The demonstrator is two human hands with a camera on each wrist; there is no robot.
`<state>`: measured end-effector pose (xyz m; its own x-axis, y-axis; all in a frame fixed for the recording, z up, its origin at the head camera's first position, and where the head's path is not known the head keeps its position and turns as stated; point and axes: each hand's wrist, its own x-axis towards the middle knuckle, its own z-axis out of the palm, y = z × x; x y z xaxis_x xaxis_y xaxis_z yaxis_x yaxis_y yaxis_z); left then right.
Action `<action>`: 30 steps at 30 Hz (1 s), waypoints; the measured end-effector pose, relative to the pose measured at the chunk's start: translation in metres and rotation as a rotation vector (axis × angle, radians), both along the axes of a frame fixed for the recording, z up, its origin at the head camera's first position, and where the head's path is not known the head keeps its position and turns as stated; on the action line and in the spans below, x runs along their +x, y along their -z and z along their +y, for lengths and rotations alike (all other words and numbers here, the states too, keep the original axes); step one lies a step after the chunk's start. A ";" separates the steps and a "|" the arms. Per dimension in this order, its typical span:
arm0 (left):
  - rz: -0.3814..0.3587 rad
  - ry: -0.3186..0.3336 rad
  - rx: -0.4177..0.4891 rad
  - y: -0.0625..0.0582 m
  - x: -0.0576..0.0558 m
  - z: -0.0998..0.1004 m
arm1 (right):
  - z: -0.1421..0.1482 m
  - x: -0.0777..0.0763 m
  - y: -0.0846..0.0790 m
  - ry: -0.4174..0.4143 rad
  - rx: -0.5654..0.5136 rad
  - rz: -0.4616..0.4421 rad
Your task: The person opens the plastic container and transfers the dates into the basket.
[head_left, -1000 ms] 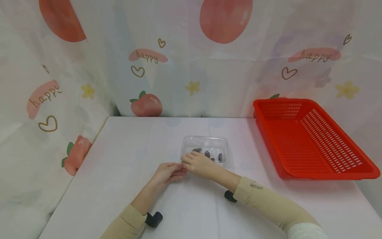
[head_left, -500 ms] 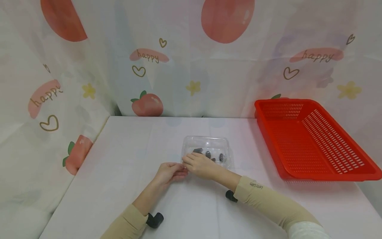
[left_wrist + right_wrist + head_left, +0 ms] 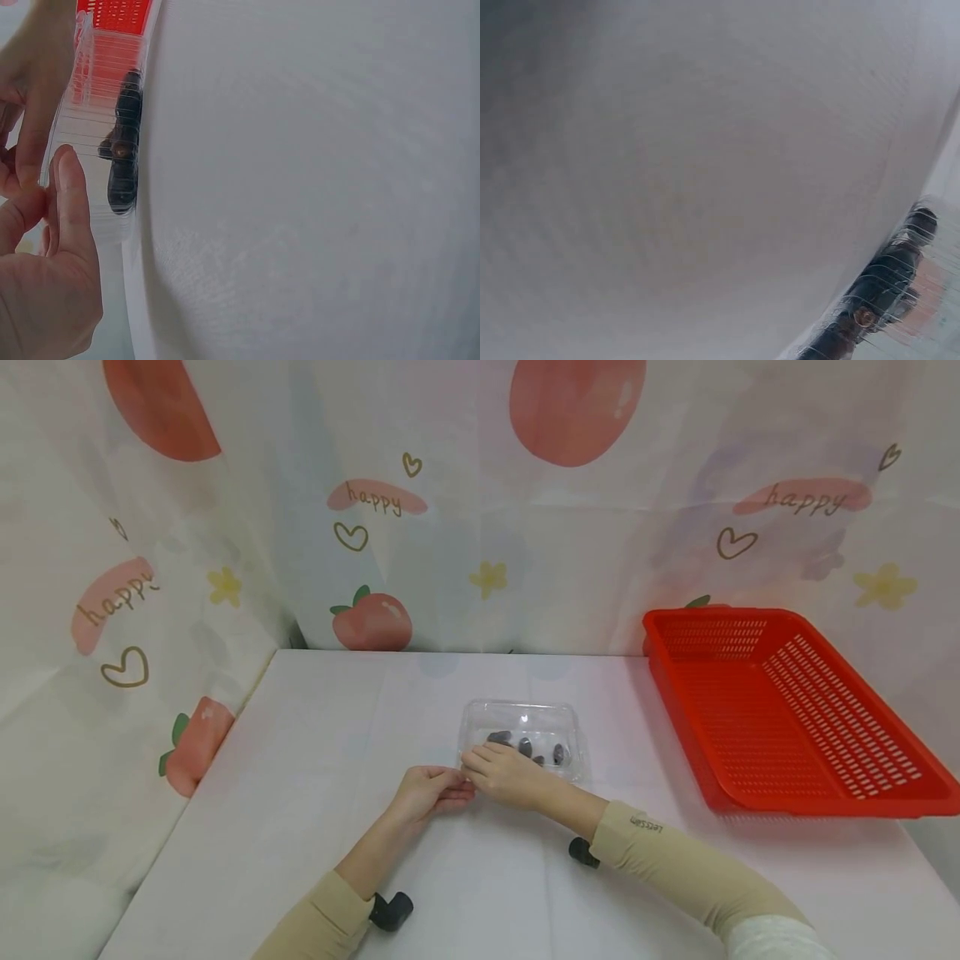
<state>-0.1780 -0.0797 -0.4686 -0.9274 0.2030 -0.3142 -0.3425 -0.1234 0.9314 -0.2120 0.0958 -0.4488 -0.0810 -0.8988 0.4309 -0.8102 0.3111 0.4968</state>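
Note:
A clear plastic box stands on the white table, with several dark oval fruits, grape-like, on its bottom. At its near left corner my left hand and right hand meet. In the left wrist view, the thumb and fingers of my left hand pinch the box's upper edge, with its fingers along the wall. Fingers of my right hand grip that edge beside the left thumb. The right wrist view shows the fruits through the ribbed wall but no hand. Fingertips partly hide each other.
A red perforated plastic basket stands on the table at the right. A printed cloth hangs behind the table and along its left side. Black wrist cameras sit by both forearms.
Both hands stay at the same corner of the box, with barely any finger movement. The whole head view has shifted very slightly.

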 end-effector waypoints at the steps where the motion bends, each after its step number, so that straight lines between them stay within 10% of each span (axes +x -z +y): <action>1: 0.000 0.000 0.001 0.000 0.000 0.000 | 0.000 0.000 0.001 -0.001 -0.003 0.001; 16: -0.025 -0.012 0.029 0.001 0.000 0.001 | -0.002 -0.007 -0.022 -0.015 -0.164 -0.088; 30: -0.054 -0.002 0.032 -0.003 0.001 -0.001 | 0.000 -0.012 -0.031 0.008 -0.125 0.030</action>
